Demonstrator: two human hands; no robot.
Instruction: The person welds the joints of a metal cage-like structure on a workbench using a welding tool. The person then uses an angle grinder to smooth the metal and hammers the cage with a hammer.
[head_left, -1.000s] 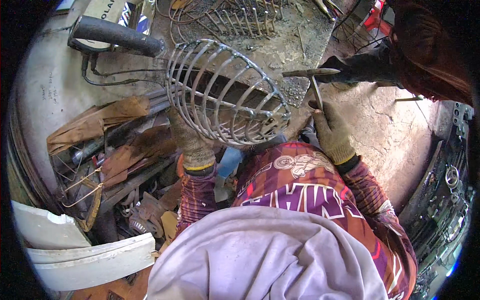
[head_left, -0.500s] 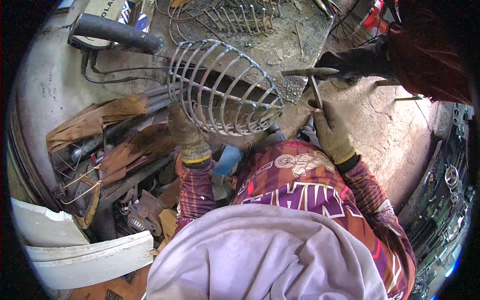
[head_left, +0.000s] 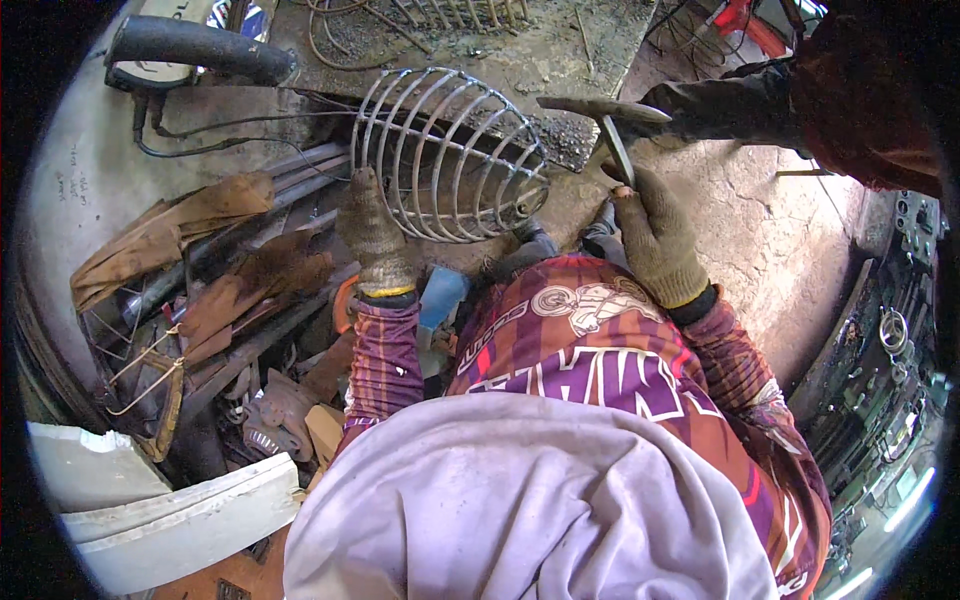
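A basket-like cage of curved metal rods [head_left: 458,148], tapering toward its right end, is in front of me below the workbench edge. My left hand [head_left: 375,238], in a knit work glove, closes on the rods at the cage's lower left; its fingertips are partly hidden. My right hand [head_left: 655,238], gloved too, grips the handle of a chipping hammer [head_left: 600,107]. The hammer's long pointed head is raised just right of the cage's narrow end, apart from it.
Beyond the cage lies a grimy workbench [head_left: 500,60] bearing upright rods and grit. A dark cylinder [head_left: 205,48] with cables is at the upper left. Brown cloth [head_left: 170,240] and scrap lie left. Another person's dark sleeve [head_left: 860,110] reaches in at right. Tools [head_left: 890,335] line the far right.
The cage has tilted slightly in my left hand, and more of that glove shows beside it. My right hand has shifted the hammer a little left and up. The whole view has also shifted.
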